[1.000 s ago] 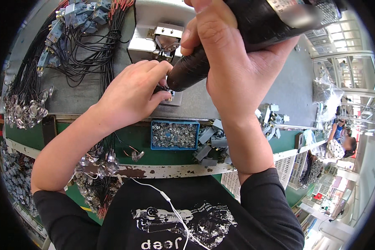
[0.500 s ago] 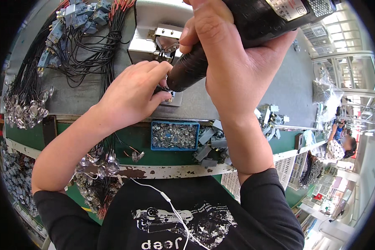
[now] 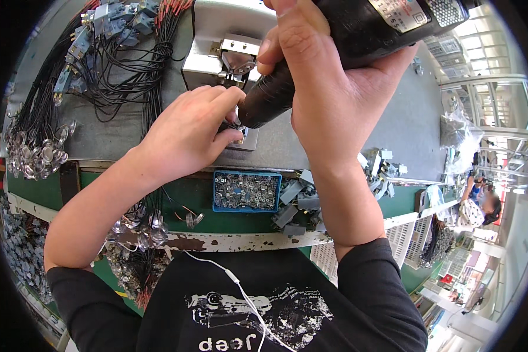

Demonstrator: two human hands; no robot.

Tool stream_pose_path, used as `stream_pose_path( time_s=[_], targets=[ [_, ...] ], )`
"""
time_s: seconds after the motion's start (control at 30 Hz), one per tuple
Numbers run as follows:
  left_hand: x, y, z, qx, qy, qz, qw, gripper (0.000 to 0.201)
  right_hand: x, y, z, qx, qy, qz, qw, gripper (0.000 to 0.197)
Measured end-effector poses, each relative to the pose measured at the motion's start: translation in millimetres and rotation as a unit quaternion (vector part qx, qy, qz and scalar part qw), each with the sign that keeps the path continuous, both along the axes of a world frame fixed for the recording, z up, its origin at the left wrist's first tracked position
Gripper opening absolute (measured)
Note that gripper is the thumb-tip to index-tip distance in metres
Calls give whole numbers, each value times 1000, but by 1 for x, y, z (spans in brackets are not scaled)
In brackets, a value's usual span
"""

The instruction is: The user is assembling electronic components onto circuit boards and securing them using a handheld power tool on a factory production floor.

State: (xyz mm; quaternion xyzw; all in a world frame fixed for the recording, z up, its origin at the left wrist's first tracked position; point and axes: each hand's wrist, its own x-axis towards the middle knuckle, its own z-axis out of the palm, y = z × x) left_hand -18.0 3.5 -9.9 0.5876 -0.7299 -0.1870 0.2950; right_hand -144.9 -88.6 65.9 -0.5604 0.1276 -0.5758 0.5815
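My right hand point(image 3: 340, 100) is wrapped round a black electric screwdriver point(image 3: 358, 35), which slants down to the left. Its lower end sits against the fingertips of my left hand point(image 3: 185, 126). Those fingers are pinched on a small blue-grey part point(image 3: 242, 137), mostly covered by the thumb and forefinger. Under them lies a flat metal plate point(image 3: 250, 142) on the bench. The screwdriver's tip is hidden behind my left fingers. Just beyond stands a light metal housing point(image 3: 202, 67) with a bracket mechanism point(image 3: 239, 56) on it.
A blue tray point(image 3: 245, 209) of small metal pieces sits near the bench edge, with grey plastic parts point(image 3: 299, 199) beside it. Black cable bundles point(image 3: 123, 88) with grey plugs and round metal ends lie left. A clear plastic bag point(image 3: 460, 138) and another person point(image 3: 475, 208) are at right.
The screwdriver's lower end has shifted slightly to the right. My hands stay in nearly the same place, still at the metal plate.
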Motion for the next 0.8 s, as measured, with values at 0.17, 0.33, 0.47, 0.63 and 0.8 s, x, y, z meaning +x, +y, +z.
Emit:
stream_pose_path(
  time_s=[0.17,0.33,0.47,0.63,0.8],
  targets=[
    [-3,-1,5,10,3,0,1000,38,9,-41,-4,-205,-33,35,978,48],
    [3,4,8,74,-21,20,997,38,17,-34,-15,-372,-54,66,924,55],
    [10,12,5,40,-39,25,998,25,8,-32,-16,-345,-46,52,936,55],
    [5,15,-1,-9,-29,30,999,20,7,-22,-14,-316,-40,40,947,56],
    [1,11,-22,15,21,52,998,24,6,-8,-10,-287,-43,42,956,57]
  ],
)
